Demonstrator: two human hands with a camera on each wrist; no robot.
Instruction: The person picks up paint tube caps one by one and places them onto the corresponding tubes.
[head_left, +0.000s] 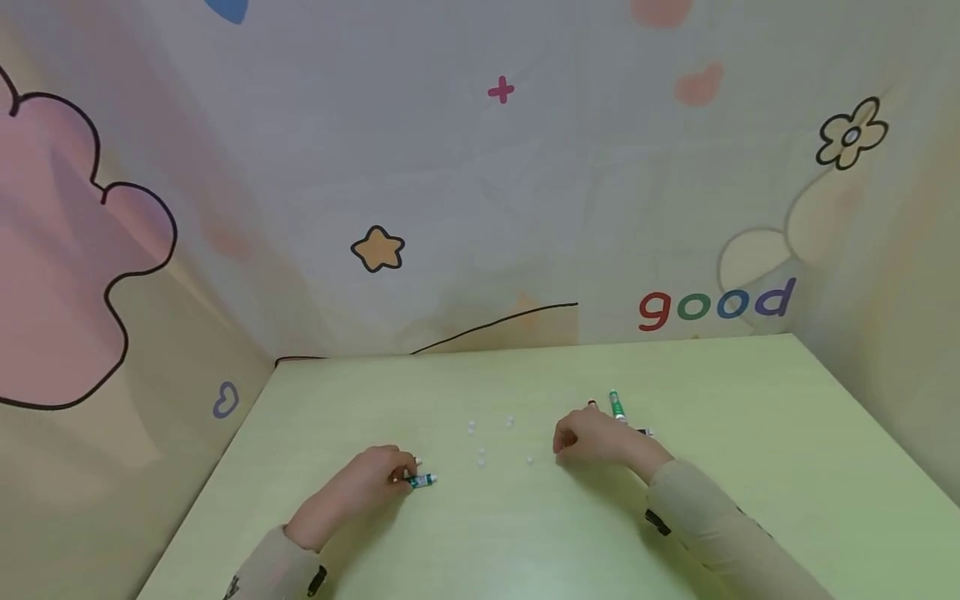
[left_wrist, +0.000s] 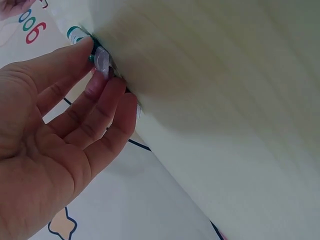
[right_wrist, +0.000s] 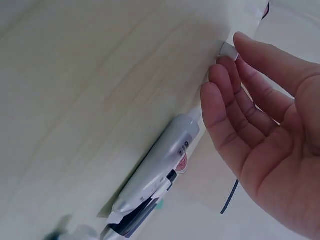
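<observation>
At the left of the table, my left hand (head_left: 375, 472) pinches a small green-and-white paint tube (head_left: 422, 481) lying close to the tabletop. From the left wrist, that tube's green end pokes out past the thumb, and its flattened silver tail (left_wrist: 102, 62) shows by the fingertips. Another white tip (head_left: 418, 460) peeks out behind the fingers. To the right, my right hand (head_left: 592, 437) holds its thumb and fingertips around a small white cap (right_wrist: 228, 51) close over the table. A silver tube (right_wrist: 160, 160) lies beside the right fingers, next to a dark tube (right_wrist: 137, 217).
Several small white caps, among them one cap (head_left: 529, 460), stand between the hands on the pale green table (head_left: 480, 542). Past the right hand lie a green tube (head_left: 617, 405) and a red-brown tip (head_left: 592, 404). A printed cloth wall (head_left: 465, 183) closes off the back.
</observation>
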